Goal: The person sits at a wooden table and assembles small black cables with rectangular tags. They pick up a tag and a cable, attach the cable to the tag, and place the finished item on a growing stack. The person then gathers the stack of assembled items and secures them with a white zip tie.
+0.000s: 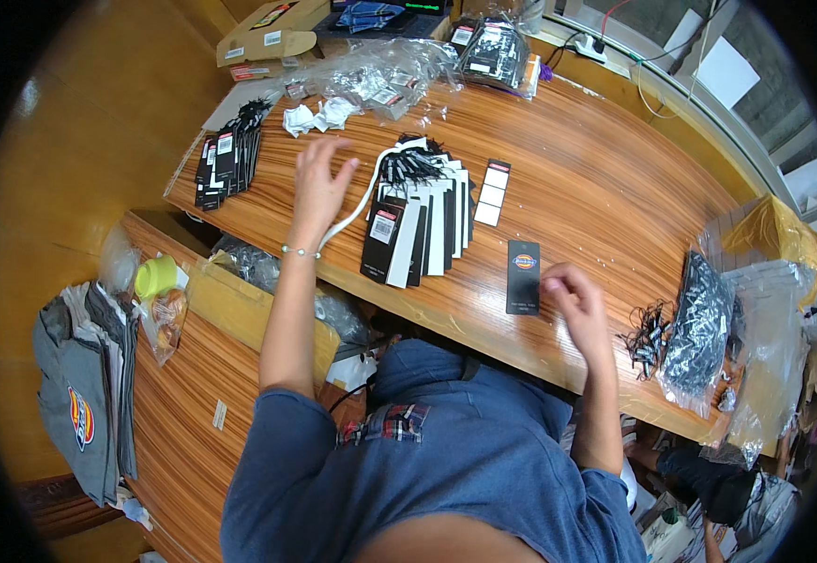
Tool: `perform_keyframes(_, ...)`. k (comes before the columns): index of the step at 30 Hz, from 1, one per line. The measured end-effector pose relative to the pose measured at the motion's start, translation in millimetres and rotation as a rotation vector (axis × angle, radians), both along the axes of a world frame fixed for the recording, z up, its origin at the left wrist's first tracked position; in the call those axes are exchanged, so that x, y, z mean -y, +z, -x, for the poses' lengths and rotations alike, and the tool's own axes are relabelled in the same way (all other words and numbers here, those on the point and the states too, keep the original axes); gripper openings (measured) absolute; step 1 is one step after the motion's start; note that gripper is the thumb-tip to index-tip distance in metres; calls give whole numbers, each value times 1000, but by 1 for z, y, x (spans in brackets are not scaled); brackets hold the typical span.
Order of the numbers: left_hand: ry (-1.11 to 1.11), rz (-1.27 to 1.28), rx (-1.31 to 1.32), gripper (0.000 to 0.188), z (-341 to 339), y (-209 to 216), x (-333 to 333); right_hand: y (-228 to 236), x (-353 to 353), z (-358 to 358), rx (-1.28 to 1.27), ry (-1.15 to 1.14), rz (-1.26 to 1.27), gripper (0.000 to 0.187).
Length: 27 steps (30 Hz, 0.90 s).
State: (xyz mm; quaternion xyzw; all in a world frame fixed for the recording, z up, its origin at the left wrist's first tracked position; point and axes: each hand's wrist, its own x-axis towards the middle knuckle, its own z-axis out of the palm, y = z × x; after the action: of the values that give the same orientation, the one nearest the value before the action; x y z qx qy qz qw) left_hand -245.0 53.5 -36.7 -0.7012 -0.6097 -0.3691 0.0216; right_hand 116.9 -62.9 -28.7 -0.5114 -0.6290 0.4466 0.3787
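Note:
My left hand (pixel 322 178) is raised over the table with its fingers apart and nothing in them. Just right of it, a white cord (pixel 360 202) curves from the top of a fanned bundle of black and white hang tags (pixel 420 230) down toward my wrist. Black strings gather at the top of that bundle. A single black hang tag (pixel 523 293) lies flat to the bundle's right. Close to its right edge is my right hand (pixel 577 302), fingers loosely bent and seemingly empty; whether a fingertip touches the tag I cannot tell. A sticker strip (pixel 493 192) lies behind.
A stack of tags (pixel 230 158) lies at the far left, near crumpled white paper (pixel 319 116) and clear plastic bags (pixel 380 80). Loose black strings (pixel 648 338) and a bag of them (pixel 699 319) are at right. Folded grey garments (pixel 85 375) sit on the lower left table.

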Motion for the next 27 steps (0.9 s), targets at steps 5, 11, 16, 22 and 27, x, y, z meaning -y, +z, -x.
perform_keyframes(5,-153,155,159,24,-15,-6,-18,13,-14,55,135,338,-76,11)
perform_keyframes(11,-238,182,280,17,-15,-24,-51,27,-54,81,129,369,-130,12)
perform_keyframes(16,-282,288,444,22,-12,-16,-50,10,-127,114,147,283,-275,11)
perform_keyframes(22,-434,482,895,31,-6,-26,-56,-23,-192,161,359,99,-615,14)
perform_keyframes(27,-516,592,1234,29,-6,-14,-49,-32,-202,169,489,86,-630,13)
